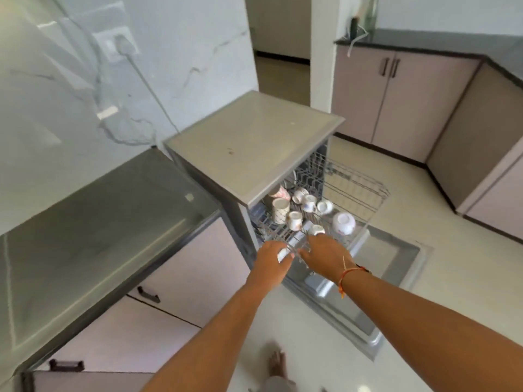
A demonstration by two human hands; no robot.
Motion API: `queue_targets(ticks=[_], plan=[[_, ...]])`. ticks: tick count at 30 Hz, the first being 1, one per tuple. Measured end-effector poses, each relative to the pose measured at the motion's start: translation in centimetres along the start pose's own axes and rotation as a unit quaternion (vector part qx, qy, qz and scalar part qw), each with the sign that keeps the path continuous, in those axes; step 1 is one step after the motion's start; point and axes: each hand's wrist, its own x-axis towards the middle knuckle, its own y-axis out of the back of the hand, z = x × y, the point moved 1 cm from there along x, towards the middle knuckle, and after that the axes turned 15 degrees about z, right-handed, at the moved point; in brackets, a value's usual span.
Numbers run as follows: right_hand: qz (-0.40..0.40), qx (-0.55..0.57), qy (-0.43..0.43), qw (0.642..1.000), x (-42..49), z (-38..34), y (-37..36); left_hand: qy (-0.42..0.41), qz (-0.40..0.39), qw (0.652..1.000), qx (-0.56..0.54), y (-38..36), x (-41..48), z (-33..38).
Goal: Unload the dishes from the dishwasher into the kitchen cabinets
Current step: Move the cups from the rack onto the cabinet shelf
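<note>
The dishwasher point(254, 148) stands open with its upper wire rack point(353, 182) pulled out over the lowered door point(396, 258). Several white patterned cups lie in the rack, among them a tall cup point(280, 209), a small cup point(316, 230) and an upturned bowl point(343, 223). My left hand point(271, 257) is at the rack's front left corner, fingers curled round a small white cup point(283, 254) that is mostly hidden. My right hand point(325, 256) reaches beside it, its fingertips touching the small cup at the rack's front edge.
A steel counter point(99, 227) with pink cabinet doors point(175, 292) below runs along the left. More pink cabinets point(396, 100) under a dark counter line the far right. My bare foot point(276, 363) is on the pale floor in front of the door.
</note>
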Motion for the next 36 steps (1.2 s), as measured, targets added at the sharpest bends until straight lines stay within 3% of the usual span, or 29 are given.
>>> queue_targets(ticks=[4,12,20,24,28,36], plan=[[-0.011,0.029,-0.075,0.997,0.0,4.7,-1.7,0.026,-0.056,0.998,-0.004,-4.7,2.4,0.8],[-0.018,0.056,-0.147,0.987,6.3,9.7,-4.3,0.014,-0.093,0.994,0.048,-12.9,12.5,-0.4],[-0.069,0.094,-0.217,0.969,15.7,11.5,-14.8,-0.021,-0.146,0.964,0.223,-22.2,24.5,-7.7],[-0.066,0.102,-0.249,0.961,19.1,12.5,-19.4,0.002,-0.125,0.964,0.235,-25.3,28.0,-9.9],[-0.092,0.070,-0.261,0.958,21.1,13.9,-22.5,-0.034,-0.107,0.963,0.246,-27.2,29.3,-11.0],[-0.089,0.081,-0.256,0.959,21.8,14.6,-24.7,-0.034,-0.086,0.962,0.257,-27.9,30.4,-11.7]])
